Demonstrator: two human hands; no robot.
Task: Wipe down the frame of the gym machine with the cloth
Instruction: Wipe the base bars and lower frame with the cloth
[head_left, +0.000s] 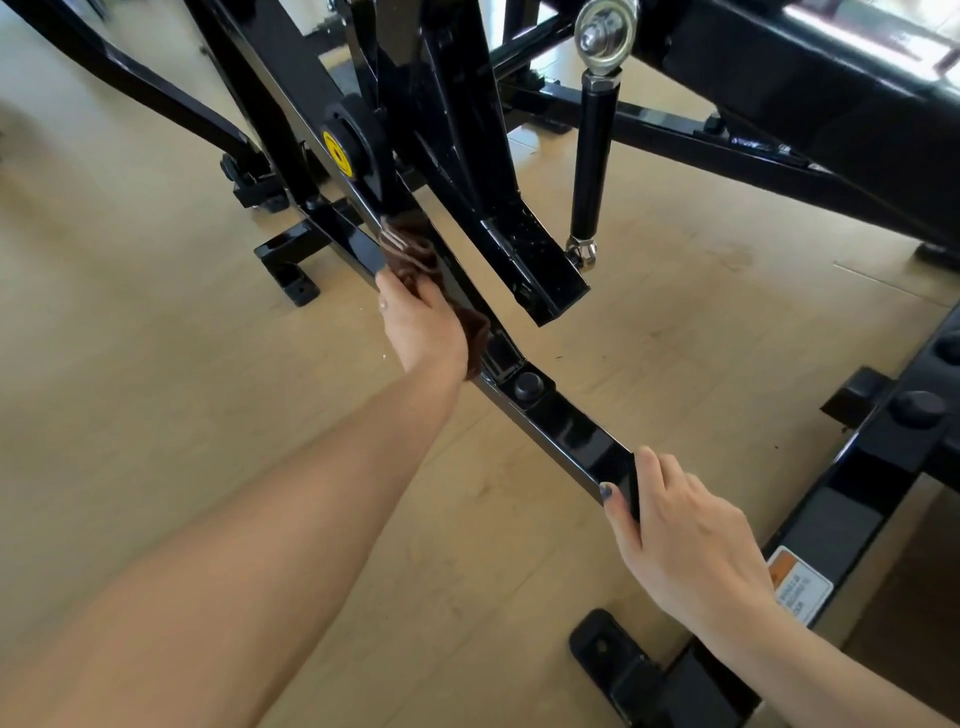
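A glossy black gym machine frame fills the view, and its low floor bar (566, 431) runs diagonally from upper left to lower right. A brown cloth (410, 254) lies bunched on that bar just below the yellow pivot cap (337, 154). My left hand (421, 327) grips the cloth and presses it against the bar. Further down the same bar, my right hand (680, 540) holds the bar with thumb on its near side and fingers wrapped over the top.
A black link rod (590, 166) with a steel eye hangs right of the swing arm (524, 260). A second frame beam with an orange-white warning label (797, 584) crosses at lower right. Bolted feet (608, 654) stand on the light wooden floor (156, 389).
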